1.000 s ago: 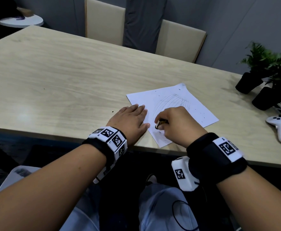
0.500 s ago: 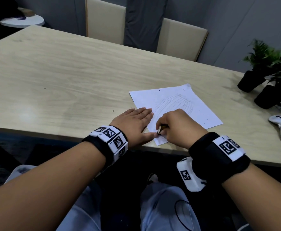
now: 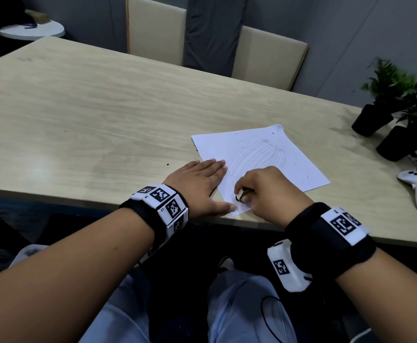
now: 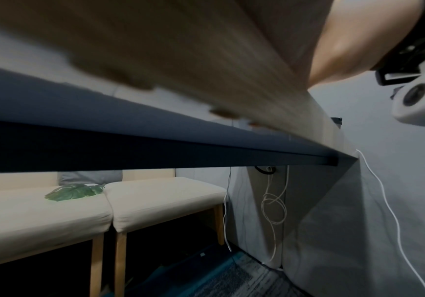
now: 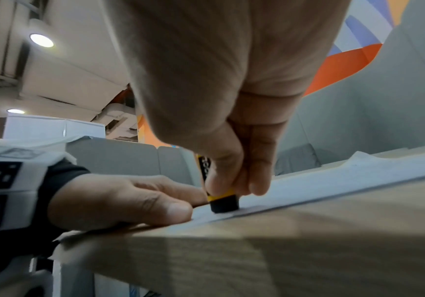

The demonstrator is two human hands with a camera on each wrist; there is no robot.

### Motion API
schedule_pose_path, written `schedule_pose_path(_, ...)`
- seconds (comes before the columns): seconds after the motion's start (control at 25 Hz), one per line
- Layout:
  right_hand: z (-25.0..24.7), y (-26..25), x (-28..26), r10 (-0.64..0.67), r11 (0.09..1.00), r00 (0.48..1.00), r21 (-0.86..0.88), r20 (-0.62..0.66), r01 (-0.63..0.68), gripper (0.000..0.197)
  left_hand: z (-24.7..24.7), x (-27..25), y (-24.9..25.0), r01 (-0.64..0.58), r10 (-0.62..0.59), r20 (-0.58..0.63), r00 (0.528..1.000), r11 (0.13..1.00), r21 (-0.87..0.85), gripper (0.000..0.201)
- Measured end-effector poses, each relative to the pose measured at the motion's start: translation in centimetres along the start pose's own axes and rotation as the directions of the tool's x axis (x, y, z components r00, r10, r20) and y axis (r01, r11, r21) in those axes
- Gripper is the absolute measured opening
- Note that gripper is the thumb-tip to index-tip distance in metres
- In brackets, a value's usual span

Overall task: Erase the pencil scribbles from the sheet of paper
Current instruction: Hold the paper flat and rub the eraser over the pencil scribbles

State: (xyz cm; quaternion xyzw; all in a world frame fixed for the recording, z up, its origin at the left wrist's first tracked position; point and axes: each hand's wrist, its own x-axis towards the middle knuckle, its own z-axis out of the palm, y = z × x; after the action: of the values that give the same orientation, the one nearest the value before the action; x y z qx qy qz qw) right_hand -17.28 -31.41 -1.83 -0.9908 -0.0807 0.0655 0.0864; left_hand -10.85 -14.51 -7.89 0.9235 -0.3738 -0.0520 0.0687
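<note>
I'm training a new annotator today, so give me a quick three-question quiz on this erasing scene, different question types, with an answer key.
1. True or false: the left hand lies flat with its fingers on the sheet of paper.
2. Multiple choice: the right hand grips (A) a pencil, (B) a black eraser in a yellow sleeve, (C) nothing.
3. Fill the blank: the eraser's tip presses on the sheet near the table's ____ edge.

Key: 1 true; 2 B; 3 near. Faint scribbles remain at the sheet's middle.
</note>
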Motion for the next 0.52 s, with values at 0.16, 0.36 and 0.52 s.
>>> schedule_pose_path(0.16,-0.8,0.2,-0.8,-0.014,1.000,0.999,0.009,0.047,0.014,0.026,-0.2,-0.1,0.1,0.000,0.000,-0.002,1.000,1.000,-0.001,0.098)
schedule_pose_path(0.36,0.0,-0.4,0.7,-0.015,1.000,1.000,0.020,-0.019,0.015,0.025,-0.1,0.0,0.2,0.001,-0.001,-0.003,1.000,1.000,-0.003,0.099)
schedule_pose_path(0.52,0.0,-0.2,-1.1,-0.061,0.998,0.997,-0.008,0.050,0.062,0.025,-0.1,0.0,0.1,0.003,-0.004,-0.009,1.000,1.000,-0.015,0.100)
